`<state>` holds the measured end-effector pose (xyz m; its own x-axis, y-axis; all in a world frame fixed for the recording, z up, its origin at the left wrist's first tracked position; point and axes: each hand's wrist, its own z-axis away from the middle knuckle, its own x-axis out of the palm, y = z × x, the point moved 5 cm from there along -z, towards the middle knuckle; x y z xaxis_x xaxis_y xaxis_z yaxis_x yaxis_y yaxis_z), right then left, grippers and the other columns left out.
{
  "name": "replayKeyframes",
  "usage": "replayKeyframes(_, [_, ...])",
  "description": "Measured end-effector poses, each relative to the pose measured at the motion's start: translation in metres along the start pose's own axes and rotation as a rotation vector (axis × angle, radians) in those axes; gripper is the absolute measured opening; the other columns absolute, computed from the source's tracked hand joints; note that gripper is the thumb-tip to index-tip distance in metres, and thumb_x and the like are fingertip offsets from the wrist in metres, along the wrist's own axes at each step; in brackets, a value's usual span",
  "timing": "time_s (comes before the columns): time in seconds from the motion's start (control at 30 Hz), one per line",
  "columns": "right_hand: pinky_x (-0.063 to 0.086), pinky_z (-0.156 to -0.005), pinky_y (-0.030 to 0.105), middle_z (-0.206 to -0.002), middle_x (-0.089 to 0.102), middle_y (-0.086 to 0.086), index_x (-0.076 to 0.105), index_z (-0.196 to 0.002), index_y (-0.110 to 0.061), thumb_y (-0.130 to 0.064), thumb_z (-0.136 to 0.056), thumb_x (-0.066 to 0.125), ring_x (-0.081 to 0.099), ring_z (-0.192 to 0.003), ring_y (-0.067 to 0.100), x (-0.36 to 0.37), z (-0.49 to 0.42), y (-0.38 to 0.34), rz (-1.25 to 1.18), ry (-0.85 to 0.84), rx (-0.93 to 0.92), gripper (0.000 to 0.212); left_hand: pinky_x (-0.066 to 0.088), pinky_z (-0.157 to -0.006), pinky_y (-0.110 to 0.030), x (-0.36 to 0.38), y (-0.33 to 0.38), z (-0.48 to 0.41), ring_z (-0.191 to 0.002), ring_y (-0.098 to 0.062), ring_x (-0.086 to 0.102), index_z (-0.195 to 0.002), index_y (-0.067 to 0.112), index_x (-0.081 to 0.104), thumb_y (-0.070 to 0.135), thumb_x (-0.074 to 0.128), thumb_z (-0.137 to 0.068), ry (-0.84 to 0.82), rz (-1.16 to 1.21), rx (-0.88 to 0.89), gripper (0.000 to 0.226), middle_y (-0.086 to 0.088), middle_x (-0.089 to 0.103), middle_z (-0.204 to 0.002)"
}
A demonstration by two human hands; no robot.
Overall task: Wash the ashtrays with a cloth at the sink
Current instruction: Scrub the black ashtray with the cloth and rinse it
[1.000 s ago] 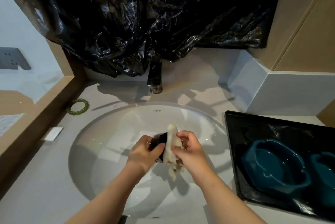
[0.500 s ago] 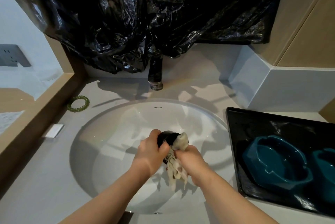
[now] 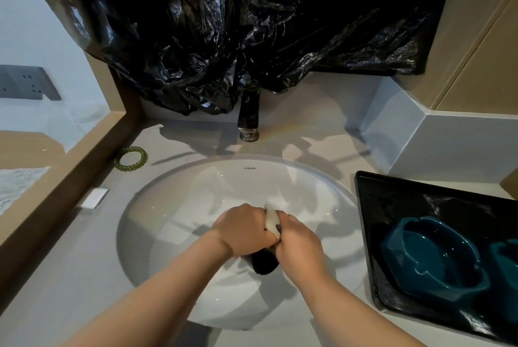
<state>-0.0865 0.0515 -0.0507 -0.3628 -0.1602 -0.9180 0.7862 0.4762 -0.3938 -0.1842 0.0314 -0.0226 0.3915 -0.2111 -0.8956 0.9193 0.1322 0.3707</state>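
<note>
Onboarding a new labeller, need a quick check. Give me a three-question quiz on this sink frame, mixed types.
1. Count: how many glossy teal ashtrays show on the black rectangular tray?
2. Multiple choice: where does the green spiral ring lie? A) on the grey counter, left of the white sink basin; B) on the tray; C) inside the basin.
3. True or false: the left hand and right hand hold the white cloth and dark ashtray above the tray.

Key: 1. two, one cut off by the frame edge; 2. A; 3. false, they are over the basin.
</note>
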Motion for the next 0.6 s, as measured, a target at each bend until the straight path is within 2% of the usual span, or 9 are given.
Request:
replayKeyframes(0.07, [0.037, -0.078, 0.021, -0.096, 0.067, 0.002, 0.066, -0.102, -0.013, -0.006, -0.065, 0.054, 0.063, -0.088, 0.022, -0.007, 0.000, -0.006, 0.018, 0.170, -0.091, 0.040, 0.040, -0.048, -0.020, 0.000, -0.005, 0.000, -0.037, -0.010, 0.049, -0.086, 0.006, 0.059, 0.030, 0.038, -0.084, -0.059, 0.061, -0.020, 0.032, -0.006, 0.069, -0.073])
replayKeyframes(0.1, [0.037, -0.084, 0.021, -0.096, 0.067, 0.001, 0.070, -0.094, -0.015, -0.009, -0.055, 0.062, 0.065, -0.089, 0.021, -0.008, 0.001, -0.007, 0.034, 0.177, -0.097, 0.040, 0.043, -0.049, -0.020, 0.002, -0.008, 0.001, -0.038, -0.013, 0.052, -0.084, 0.006, 0.061, 0.031, 0.039, -0.082, -0.090, 0.094, -0.045, 0.033, -0.008, 0.071, -0.074])
replayKeyframes(0.13, [0.037, -0.089, 0.023, -0.103, 0.065, 0.002, 0.070, -0.094, -0.018, -0.012, -0.052, 0.069, 0.063, -0.094, 0.021, -0.007, 0.002, -0.007, 0.072, 0.211, -0.099, 0.043, 0.045, -0.051, -0.021, 0.006, -0.011, 0.002, -0.042, -0.016, 0.055, -0.084, 0.006, 0.062, 0.032, 0.041, -0.081, -0.114, 0.128, -0.077, 0.033, -0.010, 0.071, -0.075])
replayKeyframes(0.2, [0.036, -0.093, 0.024, -0.123, 0.048, 0.001, 0.057, -0.119, -0.021, -0.013, -0.069, 0.067, 0.051, -0.110, 0.021, -0.006, 0.005, -0.002, -0.010, 0.106, 0.025, 0.052, 0.047, -0.052, -0.021, 0.019, -0.018, 0.006, -0.051, -0.019, 0.061, -0.083, 0.008, 0.062, 0.035, 0.044, -0.081, -0.151, 0.245, -0.160, 0.032, -0.011, 0.072, -0.078])
replayKeyframes(0.27, [0.041, -0.078, 0.018, -0.124, 0.037, -0.005, 0.042, -0.128, -0.023, -0.012, -0.084, 0.052, 0.048, -0.103, 0.016, -0.001, 0.007, 0.005, -0.194, -0.048, 0.091, 0.047, 0.052, -0.054, -0.025, 0.032, -0.027, 0.010, -0.057, -0.021, 0.063, -0.080, 0.011, 0.059, 0.029, 0.046, -0.082, -0.153, 0.458, -0.262, 0.022, -0.010, 0.068, -0.080])
replayKeyframes(0.33, [0.038, -0.067, 0.014, -0.119, 0.038, -0.008, 0.045, -0.119, -0.024, -0.013, -0.084, 0.050, 0.048, -0.095, 0.013, -0.003, 0.007, -0.007, -0.223, -0.083, -0.056, 0.037, 0.051, -0.049, -0.022, 0.039, -0.037, 0.014, -0.061, -0.021, 0.064, -0.076, 0.013, 0.056, 0.022, 0.047, -0.083, -0.125, 0.596, -0.336, 0.014, -0.006, 0.061, -0.078])
replayKeyframes(0.43, [0.042, -0.074, 0.024, -0.116, 0.049, -0.008, 0.048, -0.111, -0.023, -0.013, -0.083, 0.048, 0.045, -0.098, 0.014, 0.011, 0.007, -0.018, -0.126, -0.139, -0.232, 0.030, 0.058, -0.058, -0.028, 0.040, -0.041, 0.014, -0.067, -0.025, 0.069, -0.077, 0.013, 0.057, 0.020, 0.049, -0.082, -0.093, 0.619, -0.319, 0.012, -0.006, 0.064, -0.079])
replayKeyframes(0.5, [0.043, -0.069, 0.029, -0.109, 0.054, -0.005, 0.047, -0.107, -0.022, -0.014, -0.083, 0.048, 0.049, -0.093, 0.017, 0.017, 0.003, -0.017, -0.019, -0.176, -0.202, 0.025, 0.060, -0.067, -0.038, 0.040, -0.039, 0.015, -0.071, -0.028, 0.071, -0.080, 0.014, 0.058, 0.020, 0.049, -0.079, -0.078, 0.604, -0.286, 0.011, -0.006, 0.066, -0.081])
replayKeyframes(0.6, [0.038, -0.064, 0.029, -0.107, 0.058, 0.003, 0.048, -0.113, -0.014, -0.015, -0.085, 0.050, 0.055, -0.084, 0.025, 0.018, 0.000, -0.011, 0.133, -0.231, -0.124, 0.028, 0.056, -0.066, -0.036, 0.040, -0.037, 0.015, -0.066, -0.024, 0.066, -0.076, 0.021, 0.054, 0.025, 0.051, -0.076, -0.043, 0.490, -0.240, 0.005, -0.002, 0.063, -0.079])
